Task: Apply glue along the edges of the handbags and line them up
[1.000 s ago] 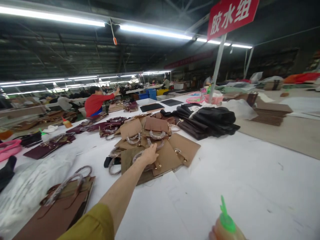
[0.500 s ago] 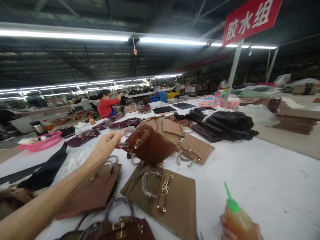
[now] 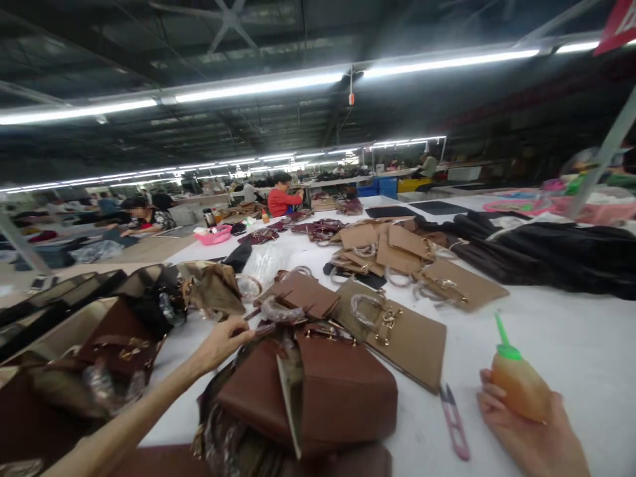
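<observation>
My left hand is closed at the edge of a brown leather handbag, near its plastic-wrapped handle. This handbag lies over other brown bag parts at the near middle of the table. In my right hand rests a glue bottle, filled with amber liquid and fitted with a green spout that points up. Between the bags and that hand lie thread snips with a pink handle. A tan bag panel with a gold clasp lies flat just beyond the brown handbag.
Several tan bag panels are heaped farther back, with black material to their right. Open bags stand in rows at the left. A pink basket sits at the far left of the table. A person in red works beyond.
The brown handbag piece has come down from mid-air to the near bags with my left hand. My view has turned left. My right hand still holds the glue bottle.
</observation>
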`<state>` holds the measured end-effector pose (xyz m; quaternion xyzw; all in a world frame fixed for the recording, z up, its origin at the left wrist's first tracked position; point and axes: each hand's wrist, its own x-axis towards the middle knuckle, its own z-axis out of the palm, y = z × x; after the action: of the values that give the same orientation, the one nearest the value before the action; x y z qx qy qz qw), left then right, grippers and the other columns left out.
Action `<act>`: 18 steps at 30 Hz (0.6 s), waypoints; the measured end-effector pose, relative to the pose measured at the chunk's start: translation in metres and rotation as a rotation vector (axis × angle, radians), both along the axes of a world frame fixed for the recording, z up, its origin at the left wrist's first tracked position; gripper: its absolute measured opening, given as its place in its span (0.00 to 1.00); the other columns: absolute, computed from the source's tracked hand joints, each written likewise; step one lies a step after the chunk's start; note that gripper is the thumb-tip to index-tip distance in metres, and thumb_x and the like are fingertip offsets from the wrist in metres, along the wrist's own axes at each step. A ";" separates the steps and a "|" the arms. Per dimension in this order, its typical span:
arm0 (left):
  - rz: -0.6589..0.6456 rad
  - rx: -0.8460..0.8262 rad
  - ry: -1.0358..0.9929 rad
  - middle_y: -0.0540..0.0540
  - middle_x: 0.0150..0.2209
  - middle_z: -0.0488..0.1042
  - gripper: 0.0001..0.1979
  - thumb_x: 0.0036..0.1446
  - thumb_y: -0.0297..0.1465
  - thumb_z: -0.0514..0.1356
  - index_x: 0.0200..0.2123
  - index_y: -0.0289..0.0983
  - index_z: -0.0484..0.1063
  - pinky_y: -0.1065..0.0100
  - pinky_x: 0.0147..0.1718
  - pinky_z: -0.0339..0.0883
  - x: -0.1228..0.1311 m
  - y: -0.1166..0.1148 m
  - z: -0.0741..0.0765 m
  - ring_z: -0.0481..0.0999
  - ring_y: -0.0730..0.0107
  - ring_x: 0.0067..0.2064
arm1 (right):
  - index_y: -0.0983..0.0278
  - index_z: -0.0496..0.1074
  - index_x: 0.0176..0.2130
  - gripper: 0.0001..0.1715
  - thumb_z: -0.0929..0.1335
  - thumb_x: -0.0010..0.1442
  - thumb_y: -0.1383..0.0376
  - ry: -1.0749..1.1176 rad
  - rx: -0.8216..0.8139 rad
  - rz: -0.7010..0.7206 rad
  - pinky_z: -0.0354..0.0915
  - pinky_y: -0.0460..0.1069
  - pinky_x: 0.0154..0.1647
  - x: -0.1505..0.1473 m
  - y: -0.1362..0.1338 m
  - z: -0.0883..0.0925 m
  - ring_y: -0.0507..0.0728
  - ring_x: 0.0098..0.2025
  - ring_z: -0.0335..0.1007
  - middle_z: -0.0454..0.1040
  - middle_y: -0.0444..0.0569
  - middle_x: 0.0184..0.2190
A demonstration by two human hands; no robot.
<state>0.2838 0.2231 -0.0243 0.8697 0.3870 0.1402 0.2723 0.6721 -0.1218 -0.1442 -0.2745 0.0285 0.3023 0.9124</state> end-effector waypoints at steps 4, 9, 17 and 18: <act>0.167 -0.079 -0.222 0.44 0.46 0.72 0.16 0.45 0.37 0.61 0.38 0.38 0.73 0.66 0.42 0.64 -0.033 -0.037 0.005 0.72 0.60 0.41 | 0.72 0.68 0.50 0.31 0.67 0.54 0.53 0.009 0.022 0.053 0.64 0.50 0.16 -0.011 0.007 0.009 0.54 0.24 0.61 0.66 0.60 0.36; 0.285 -0.191 -0.270 0.45 0.45 0.74 0.17 0.46 0.39 0.61 0.41 0.40 0.73 0.59 0.53 0.59 -0.096 -0.115 0.009 0.70 0.54 0.49 | 0.65 0.70 0.45 0.28 0.60 0.59 0.46 0.033 0.066 0.123 0.63 0.52 0.15 -0.034 0.013 0.033 0.54 0.23 0.60 0.66 0.55 0.33; 0.286 -0.241 -0.186 0.48 0.51 0.72 0.21 0.41 0.45 0.64 0.41 0.48 0.75 0.53 0.58 0.56 -0.180 -0.196 -0.073 0.66 0.49 0.56 | 0.66 0.67 0.43 0.28 0.59 0.61 0.46 -0.067 0.081 0.188 0.63 0.47 0.24 -0.079 0.020 0.081 0.50 0.26 0.63 0.68 0.48 0.34; 0.230 -0.196 -0.213 0.50 0.52 0.71 0.19 0.42 0.44 0.63 0.40 0.51 0.75 0.54 0.57 0.57 -0.184 -0.198 -0.083 0.67 0.50 0.56 | 0.67 0.67 0.44 0.27 0.60 0.62 0.46 -0.074 0.067 0.187 0.63 0.47 0.24 -0.081 0.018 0.084 0.50 0.26 0.64 0.68 0.49 0.35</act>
<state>0.0997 0.0253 -0.1069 0.7693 0.4646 0.2235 0.3774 0.5910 -0.1038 -0.0604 -0.2561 -0.0413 0.3767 0.8893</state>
